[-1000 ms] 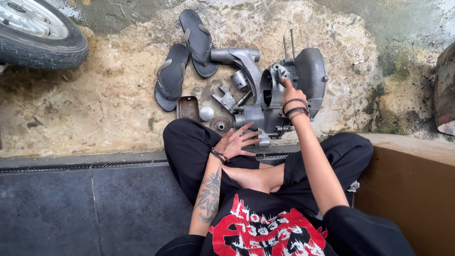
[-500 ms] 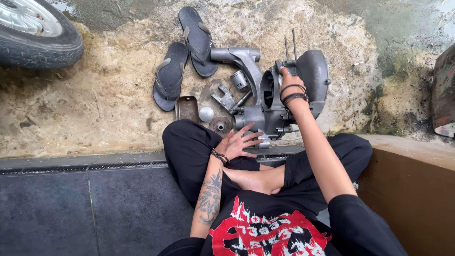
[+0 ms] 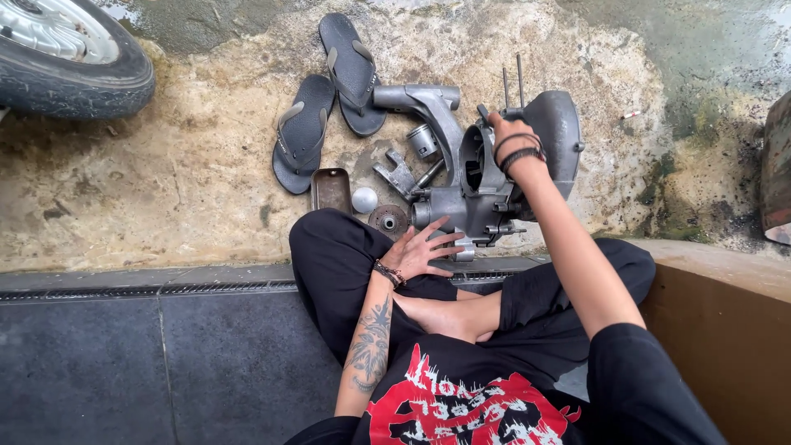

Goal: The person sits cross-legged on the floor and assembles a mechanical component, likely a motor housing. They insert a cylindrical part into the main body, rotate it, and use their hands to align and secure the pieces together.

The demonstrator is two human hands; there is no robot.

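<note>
A grey scooter engine lies on the rough concrete in front of my crossed legs. My right hand, with dark bands on the wrist, reaches over its top between the casing and the round fan cover. Its fingers curl around the casing's upper edge, and the fingertips are hidden. My left hand rests with fingers spread on my knee, just touching the engine's near side. Two thin studs stick up behind my right hand.
Loose parts lie left of the engine: a small piston, a bracket, a rusty tin, a white cap and a round disc. Two dark flip-flops lie beyond them. A tyre is at the far left, a drain grate runs along the step, and a brown ledge is at the right.
My right hand has slid a little farther up over the engine's top. My left hand stays spread on my knee.
</note>
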